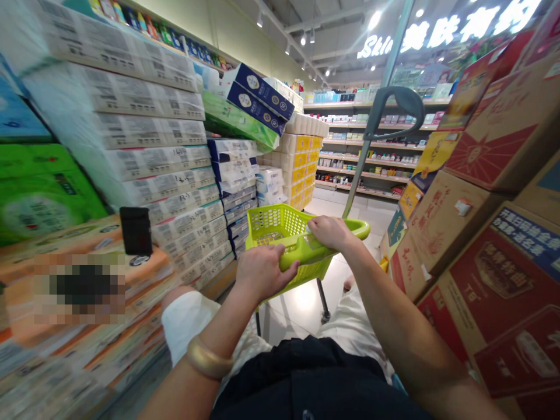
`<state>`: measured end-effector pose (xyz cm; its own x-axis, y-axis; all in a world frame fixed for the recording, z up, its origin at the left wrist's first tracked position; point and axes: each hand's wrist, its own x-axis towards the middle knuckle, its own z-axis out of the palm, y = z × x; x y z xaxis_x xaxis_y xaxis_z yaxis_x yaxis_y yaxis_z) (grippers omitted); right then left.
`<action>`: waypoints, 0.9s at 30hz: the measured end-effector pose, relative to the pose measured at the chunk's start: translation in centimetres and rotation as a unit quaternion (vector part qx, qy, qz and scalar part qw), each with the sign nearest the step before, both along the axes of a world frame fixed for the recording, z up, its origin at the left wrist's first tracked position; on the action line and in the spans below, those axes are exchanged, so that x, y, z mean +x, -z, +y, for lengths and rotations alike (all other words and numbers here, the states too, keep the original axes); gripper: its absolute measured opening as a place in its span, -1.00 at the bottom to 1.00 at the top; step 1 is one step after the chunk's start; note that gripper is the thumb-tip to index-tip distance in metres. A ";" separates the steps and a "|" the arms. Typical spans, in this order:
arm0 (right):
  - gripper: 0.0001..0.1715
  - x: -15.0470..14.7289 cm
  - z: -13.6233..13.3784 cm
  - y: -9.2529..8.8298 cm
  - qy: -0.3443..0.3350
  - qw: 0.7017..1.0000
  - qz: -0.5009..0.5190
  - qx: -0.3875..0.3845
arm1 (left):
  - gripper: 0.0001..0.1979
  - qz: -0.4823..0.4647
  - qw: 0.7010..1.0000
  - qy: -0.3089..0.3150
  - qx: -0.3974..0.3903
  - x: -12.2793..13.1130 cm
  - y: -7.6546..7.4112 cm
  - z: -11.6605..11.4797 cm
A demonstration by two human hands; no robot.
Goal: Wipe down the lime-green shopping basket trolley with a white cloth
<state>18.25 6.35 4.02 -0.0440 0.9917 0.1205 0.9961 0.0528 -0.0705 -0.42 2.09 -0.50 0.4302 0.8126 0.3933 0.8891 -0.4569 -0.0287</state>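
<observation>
A lime-green shopping cart (pixel 280 217) with a perforated basket stands right in front of me on thin dark legs. My left hand (pixel 262 269) is closed round the left part of its handle (pixel 301 249), with a gold bangle (pixel 209 359) on that wrist. Farther along, towards the handle's right end, my right hand (pixel 329 233) grips the same bar from above. What shows of the basket's inside is bare mesh; the handle and hands hide the rest.
Tall stacks of packaged tissue (pixel 161 140) line the left, with blue packs (pixel 258 96) leaning over. Cardboard boxes (pixel 472 204) crowd the right. A grey metal pole with a loop (pixel 396 114) rises beyond the cart. Shelves (pixel 363 143) of goods stand at the back, past white floor tiles.
</observation>
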 end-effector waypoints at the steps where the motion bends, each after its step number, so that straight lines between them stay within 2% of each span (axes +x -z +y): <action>1: -0.48 -0.3 0.0 0.0 -0.002 1.000 -0.007 0.002 | -0.50 0.000 1.000 -0.001 -0.002 0.0 0.0 0.0; 7: -0.52 -3.7 -0.9 0.2 -0.114 0.993 -0.009 0.018 | -0.52 -0.005 1.000 0.003 -0.013 -0.2 -0.1 -0.1; 9: -0.51 -3.2 -0.9 0.2 -0.095 0.995 -0.006 0.018 | -0.52 -0.008 1.000 0.003 -0.012 -0.3 0.0 -0.1; 13: -0.49 -0.7 -0.4 0.4 -0.002 1.000 0.004 0.027 | -0.52 -0.010 1.000 -0.003 -0.007 -0.3 0.1 -0.2; 15: -0.50 -0.2 -0.3 0.8 0.014 0.999 0.013 0.045 | -0.54 -0.007 1.000 -0.007 -0.009 -0.3 0.0 -0.2; 19: -0.58 -1.7 -1.6 2.2 -0.036 0.992 0.040 0.116 | -0.61 -0.007 1.000 -0.012 -0.008 -0.4 -0.2 -0.2; 24: -0.70 -4.5 -4.6 4.4 -0.087 0.967 0.113 0.212 | -0.64 -0.011 1.000 -0.007 0.001 -0.7 0.0 -0.1; 27: -0.71 -4.6 -5.7 5.4 -0.126 0.950 0.141 0.247 | -0.63 -0.016 1.000 -0.003 0.012 -0.8 0.2 -0.1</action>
